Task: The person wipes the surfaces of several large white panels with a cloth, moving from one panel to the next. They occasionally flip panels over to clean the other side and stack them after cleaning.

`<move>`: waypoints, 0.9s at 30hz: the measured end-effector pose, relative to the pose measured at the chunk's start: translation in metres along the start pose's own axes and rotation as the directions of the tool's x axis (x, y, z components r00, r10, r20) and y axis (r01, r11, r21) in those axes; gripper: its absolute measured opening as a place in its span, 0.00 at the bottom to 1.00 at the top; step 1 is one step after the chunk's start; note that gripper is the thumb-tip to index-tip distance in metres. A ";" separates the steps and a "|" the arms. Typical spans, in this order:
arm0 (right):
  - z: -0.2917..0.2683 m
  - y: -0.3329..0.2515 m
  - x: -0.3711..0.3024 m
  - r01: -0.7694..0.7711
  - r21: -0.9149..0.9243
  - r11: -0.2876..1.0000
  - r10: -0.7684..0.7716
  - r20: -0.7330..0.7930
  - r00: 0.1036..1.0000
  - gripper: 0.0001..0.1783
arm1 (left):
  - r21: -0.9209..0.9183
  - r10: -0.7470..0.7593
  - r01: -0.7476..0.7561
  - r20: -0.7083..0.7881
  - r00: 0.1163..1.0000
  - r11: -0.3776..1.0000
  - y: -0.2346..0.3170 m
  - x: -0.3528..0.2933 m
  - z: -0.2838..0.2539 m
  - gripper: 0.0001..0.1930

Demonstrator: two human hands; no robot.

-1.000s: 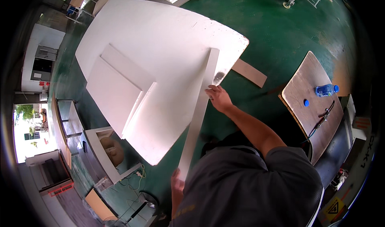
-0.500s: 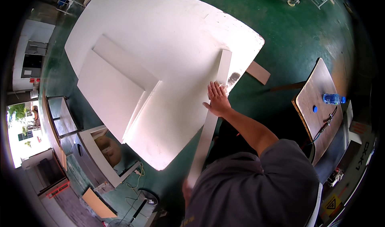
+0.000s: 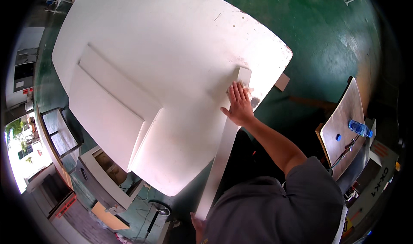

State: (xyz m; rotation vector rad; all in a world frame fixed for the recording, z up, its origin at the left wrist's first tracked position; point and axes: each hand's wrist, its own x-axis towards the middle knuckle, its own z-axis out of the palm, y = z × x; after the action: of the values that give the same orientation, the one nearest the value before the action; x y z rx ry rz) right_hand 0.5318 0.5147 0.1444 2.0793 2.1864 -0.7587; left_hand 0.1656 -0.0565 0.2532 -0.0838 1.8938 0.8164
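A long, narrow white board (image 3: 220, 162) runs from the right part of a large white tabletop (image 3: 185, 37) past its near edge, down beside my body. My right hand (image 3: 241, 106) lies flat on the board close to its far end, fingers stretched out. Under and beside those fingers shows a crumpled pale piece, perhaps a cloth. Low in the view, my left hand (image 3: 197, 223) is at the board's near end, seemingly holding it by the edge; my body partly hides its fingers.
White panels (image 3: 103, 110) lie stacked on the tabletop's left side. To the right, a small wooden table (image 3: 344, 115) bears a blue-labelled bottle (image 3: 360, 128), a blue cap (image 3: 338, 137) and a dark cable. A cabinet (image 3: 100, 179) and a black stand (image 3: 159, 208) stand at lower left.
My right hand is now nearer the board's far end. That end has shifted slightly toward me over the tabletop. More of my left hand shows, and the whole view has shifted a little.
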 end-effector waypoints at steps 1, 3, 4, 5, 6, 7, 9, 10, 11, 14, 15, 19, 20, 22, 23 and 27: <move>0.000 0.001 -0.009 0.036 0.012 0.999 -0.037 0.029 0.999 0.51 | 0.187 0.106 -0.099 -0.029 0.994 0.977 -0.002 -0.001 -0.009 0.30; -0.012 0.050 0.051 -0.144 0.094 0.985 0.161 -0.203 0.966 0.51 | 0.318 0.170 -0.172 0.034 0.985 0.932 -0.012 0.029 -0.054 0.30; -0.016 0.062 0.067 -0.214 0.172 0.962 0.257 -0.289 0.922 0.51 | 0.372 0.200 -0.207 0.060 0.978 0.905 -0.012 0.039 -0.066 0.32; -0.006 0.046 0.061 -0.187 0.140 0.972 0.223 -0.311 0.924 0.51 | 0.375 0.198 -0.197 0.036 0.979 0.906 -0.014 0.034 -0.066 0.30; -0.002 0.022 0.039 -0.156 0.083 0.984 0.170 -0.215 0.962 0.51 | 0.352 0.174 -0.163 0.001 0.985 0.921 -0.021 0.025 -0.060 0.29; -0.001 -0.004 0.005 -0.109 0.069 0.992 0.115 -0.098 0.989 0.51 | 0.338 0.151 -0.135 -0.022 0.988 0.932 -0.022 0.018 -0.058 0.28; 0.007 -0.020 -0.044 -0.014 0.109 0.994 0.006 0.075 0.997 0.51 | 0.336 0.123 -0.102 -0.040 0.992 0.936 -0.015 0.008 -0.056 0.26; 0.007 -0.009 -0.035 -0.035 0.100 0.994 0.034 0.009 0.999 0.51 | 0.348 0.127 -0.104 -0.042 0.991 0.932 -0.005 0.004 -0.059 0.26; 0.004 0.010 -0.010 -0.054 0.091 0.994 0.060 -0.056 0.997 0.51 | 0.355 0.123 -0.100 -0.045 0.991 0.929 0.000 0.002 -0.058 0.25; 0.002 0.036 0.034 -0.061 0.097 0.993 0.075 -0.155 0.985 0.50 | 0.140 0.057 -0.040 -0.120 0.991 0.989 0.035 0.006 -0.012 0.23; 0.009 0.009 0.013 0.000 0.047 0.999 0.003 -0.073 0.997 0.49 | 0.023 -0.028 0.031 -0.133 0.991 0.999 0.044 -0.002 -0.002 0.22; 0.007 -0.019 -0.054 0.285 0.125 0.950 -0.293 0.043 0.955 0.42 | -0.168 -0.004 0.011 0.045 0.999 0.986 0.038 0.005 -0.036 0.22; 0.003 -0.005 -0.030 0.218 0.059 0.974 -0.218 -0.007 0.976 0.42 | -0.153 0.004 0.001 0.033 0.999 0.988 0.043 0.024 -0.023 0.22; -0.019 0.044 0.031 -0.047 0.020 0.999 0.048 -0.072 0.996 0.42 | -0.088 -0.012 0.012 0.003 1.000 0.996 0.070 0.073 0.019 0.22; -0.015 0.064 0.058 -0.081 0.067 0.994 0.088 -0.118 0.989 0.45 | -0.080 -0.009 0.010 0.002 1.000 0.997 0.085 0.095 0.048 0.22; 0.015 0.025 0.070 0.072 0.097 0.993 -0.061 -0.107 0.992 0.50 | -0.170 0.003 -0.019 -0.097 0.995 0.985 0.093 0.102 0.066 0.23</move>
State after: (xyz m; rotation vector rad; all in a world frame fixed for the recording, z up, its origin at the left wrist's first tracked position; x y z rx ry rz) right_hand 0.5431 0.5742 0.0993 2.1492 2.3289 -0.7993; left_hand 0.1319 0.0822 0.1990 -0.2228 1.9120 0.9973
